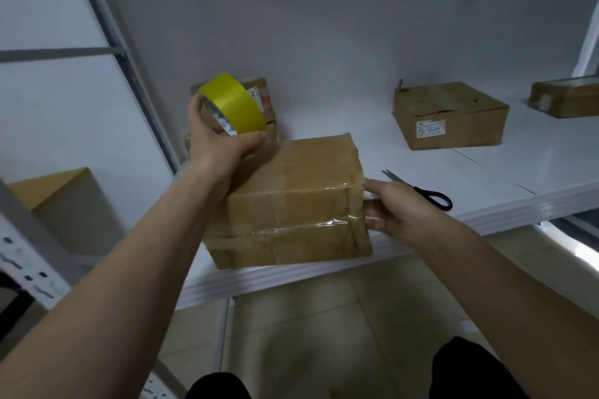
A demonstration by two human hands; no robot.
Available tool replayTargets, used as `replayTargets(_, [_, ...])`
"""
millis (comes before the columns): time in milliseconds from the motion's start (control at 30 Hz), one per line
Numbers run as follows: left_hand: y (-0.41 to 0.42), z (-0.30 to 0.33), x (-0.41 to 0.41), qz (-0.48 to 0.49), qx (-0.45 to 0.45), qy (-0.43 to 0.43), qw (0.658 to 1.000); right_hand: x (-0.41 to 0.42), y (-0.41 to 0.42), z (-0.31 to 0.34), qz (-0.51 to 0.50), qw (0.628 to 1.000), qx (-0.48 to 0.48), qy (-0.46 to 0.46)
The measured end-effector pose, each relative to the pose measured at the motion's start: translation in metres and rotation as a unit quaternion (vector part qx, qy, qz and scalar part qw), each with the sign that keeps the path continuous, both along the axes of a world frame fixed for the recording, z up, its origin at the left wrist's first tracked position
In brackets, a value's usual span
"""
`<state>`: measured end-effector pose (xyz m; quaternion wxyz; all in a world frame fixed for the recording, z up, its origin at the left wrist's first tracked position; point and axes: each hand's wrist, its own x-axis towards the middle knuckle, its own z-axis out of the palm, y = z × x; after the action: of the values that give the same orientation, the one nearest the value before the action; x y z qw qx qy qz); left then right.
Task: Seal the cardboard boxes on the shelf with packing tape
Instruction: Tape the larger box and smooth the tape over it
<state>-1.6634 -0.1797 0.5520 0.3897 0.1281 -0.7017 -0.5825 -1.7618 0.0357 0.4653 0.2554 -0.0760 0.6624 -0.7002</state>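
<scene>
Box (291,197) steadied by right hand (393,209); left hand (215,142) fingers grip tape roll (235,104).

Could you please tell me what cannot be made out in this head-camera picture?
- White label on the middle box: print too small.
- Small box behind the tape roll: mostly hidden by roll and left hand.
- Far-right box: cut off by frame edge.

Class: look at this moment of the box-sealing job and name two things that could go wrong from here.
1. The near box sits at the shelf front edge; pressing tape on could push it off.
2. The scissors lie just behind the right hand, which might knock them while the left hand holds the tape roll.
</scene>
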Motion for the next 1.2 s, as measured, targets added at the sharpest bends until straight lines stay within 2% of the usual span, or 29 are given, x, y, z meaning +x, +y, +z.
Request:
replayTargets(133, [-0.008, -0.001, 0.0, 0.015, 0.018, 0.015, 1.0, 0.01, -0.007, 0.015, 0.007, 0.998, -0.052, -0.03])
replayTargets(300, [-0.01, -0.003, 0.001, 0.013, 0.034, 0.023, 0.999, 0.032, -0.013, 0.029, -0.016, 0.998, -0.048, -0.024])
replayTargets(400, [-0.019, -0.001, 0.005, 0.011, 0.074, 0.037, 0.996, 0.035, 0.0, 0.026, -0.057, 0.991, -0.055, -0.104])
replayTargets(467, [-0.027, 0.002, 0.009, 0.016, 0.115, 0.048, 0.992, 0.042, 0.002, 0.023, -0.009, 0.983, -0.096, -0.153])
replayTargets(533, [-0.034, 0.006, 0.015, 0.018, 0.164, 0.067, 0.984, 0.05, -0.006, 0.021, 0.03, 0.98, -0.137, -0.141])
replayTargets(667, [-0.03, 0.008, 0.03, 0.016, 0.221, 0.093, 0.971, 0.06, -0.025, 0.034, -0.01, 0.972, -0.224, -0.07])
replayTargets(733, [-0.024, 0.005, 0.033, 0.004, 0.281, 0.137, 0.95, 0.061, -0.031, 0.055, -0.035, 0.967, -0.251, -0.022])
replayTargets(833, [-0.015, -0.005, 0.03, -0.04, 0.437, 0.206, 0.875, 0.061, -0.038, 0.094, -0.083, 0.968, -0.206, 0.113])
replayTargets(933, [0.003, -0.022, 0.021, -0.096, 0.531, 0.186, 0.821, 0.058, -0.045, 0.133, -0.08, 0.953, -0.094, 0.276])
replayTargets(1000, [0.015, -0.029, 0.015, -0.112, 0.545, 0.152, 0.817, 0.05, -0.05, 0.149, -0.085, 0.929, -0.003, 0.36])
replayTargets(1033, [0.017, -0.031, 0.014, -0.117, 0.544, 0.142, 0.819, 0.045, -0.05, 0.154, -0.095, 0.923, 0.023, 0.372])
replayTargets(1200, [0.0, -0.007, 0.023, -0.152, 0.443, 0.15, 0.871, 0.027, -0.032, 0.155, -0.09, 0.927, 0.102, 0.349])
